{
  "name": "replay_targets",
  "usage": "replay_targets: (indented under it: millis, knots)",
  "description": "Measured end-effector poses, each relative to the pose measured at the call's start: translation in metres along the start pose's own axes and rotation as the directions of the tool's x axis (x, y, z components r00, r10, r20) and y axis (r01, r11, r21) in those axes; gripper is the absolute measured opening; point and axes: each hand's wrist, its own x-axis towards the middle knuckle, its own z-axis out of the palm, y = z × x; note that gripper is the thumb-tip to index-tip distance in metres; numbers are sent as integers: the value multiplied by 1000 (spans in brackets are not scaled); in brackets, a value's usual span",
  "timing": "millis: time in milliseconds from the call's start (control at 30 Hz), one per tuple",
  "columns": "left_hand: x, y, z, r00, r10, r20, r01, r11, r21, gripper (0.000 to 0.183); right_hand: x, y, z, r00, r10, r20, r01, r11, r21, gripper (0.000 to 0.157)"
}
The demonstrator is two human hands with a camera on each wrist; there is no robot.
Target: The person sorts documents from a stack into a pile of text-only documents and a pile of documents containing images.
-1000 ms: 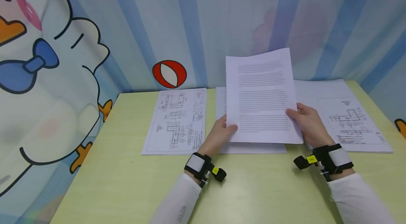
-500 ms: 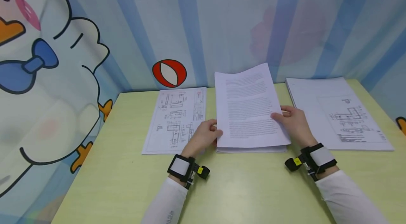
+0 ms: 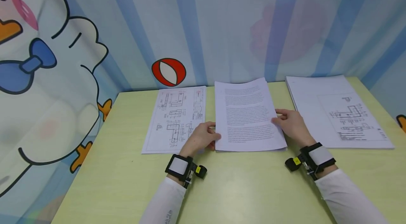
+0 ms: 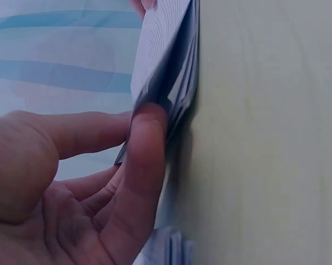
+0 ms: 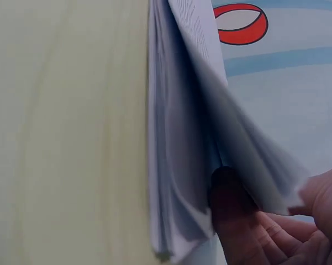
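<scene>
A sheaf of printed paper, covered in lines of text, lies over the middle stack on the table. My left hand pinches its left edge, thumb on top and fingers beneath. At the right edge, my right hand grips it the same way. In the right wrist view the held sheets are lifted at that side, with a gap above the lower sheets. The left wrist view shows a finger between the upper sheets and those below.
On the left lies a stack of technical drawings, partly under my left hand. Another drawing stack sits on the right. Behind the pale green table hangs a striped curtain with cartoon prints.
Both hands have lowered the text sheaf and shifted it left, from in front of the right stack onto the middle one. In the last half second it has come down further and flatter.
</scene>
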Motion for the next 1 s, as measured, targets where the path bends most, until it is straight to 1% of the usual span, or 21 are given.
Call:
replay_targets:
  millis: [167,300,400,500,567,633,767,833,900,1000]
  knots:
    - [1,-1,0,1000,-7,-18,7,1000,3,60,-1,2,-3,1000,-3,16,3,999,-42,49]
    - [2,-2,1,1000,6,-28,-5,1000,19,60,-1,1,-4,1000,-15,8,16,997,-79,48]
    - [3,-3,1,999,27,-33,-25,997,67,58,-1,1,-5,1000,-11,1,11,994,-106,45]
    - [2,-2,2,999,36,-38,-30,990,139,54,-2,2,-6,1000,-2,1,2,991,-133,41]
    - [1,0,2,999,29,-41,-22,984,175,52,-2,2,-7,1000,3,7,-2,989,-147,40]
    - [0,1,1,999,10,-49,-1,982,191,50,-3,2,-8,1000,9,16,-6,987,-158,40]
    - [0,6,1,996,-28,-83,43,982,185,47,-5,-1,-12,999,-2,34,9,982,-190,41]
    - [1,8,1,994,-31,-108,50,983,178,47,-6,-2,-15,999,-16,38,24,978,-205,43]
    - [2,10,2,991,-16,-135,38,985,167,48,-8,-3,-18,999,-31,37,39,976,-216,44]
    - [5,12,4,986,40,-161,-14,988,156,47,-11,-5,-24,997,-74,13,75,970,-230,45]
